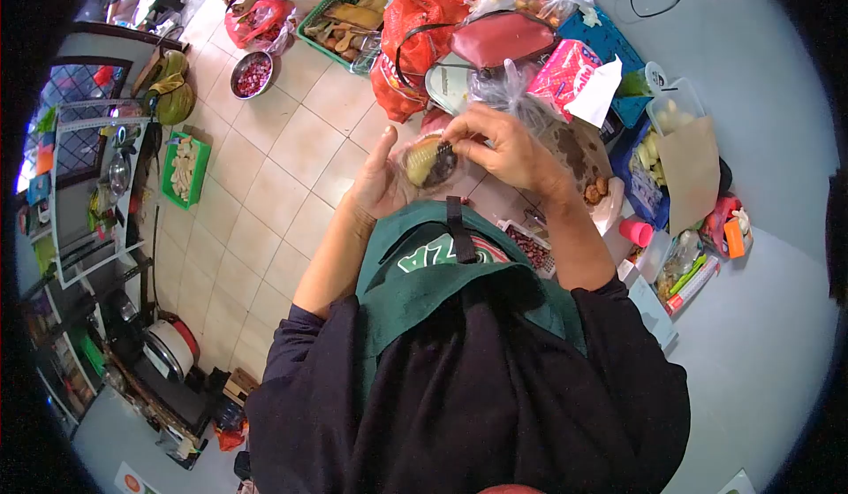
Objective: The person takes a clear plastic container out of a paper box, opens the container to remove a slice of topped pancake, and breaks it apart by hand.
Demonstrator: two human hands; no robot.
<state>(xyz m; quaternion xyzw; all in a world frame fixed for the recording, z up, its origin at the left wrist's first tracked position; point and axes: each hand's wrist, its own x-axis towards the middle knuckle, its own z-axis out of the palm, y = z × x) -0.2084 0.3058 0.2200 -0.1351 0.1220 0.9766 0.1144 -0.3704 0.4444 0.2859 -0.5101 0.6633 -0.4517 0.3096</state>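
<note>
In front of my chest is a small clear plastic bag (426,163) with something yellowish and something dark in it; I cannot make out what the contents are. My left hand (380,183) supports the bag from the left side, its thumb raised and its other fingers partly hidden behind it. At the bag's upper right, the fingers of my right hand (502,151) pinch together on its edge. Just below the hands is my green apron (415,233).
Ahead lie red net sacks (415,30), a green crate (309,30) and a pink tissue pack (565,79). A metal bowl (253,75) of red pieces and a green basket (196,195) stand on the tiles. Another person's hands (243,3) work by a red bag.
</note>
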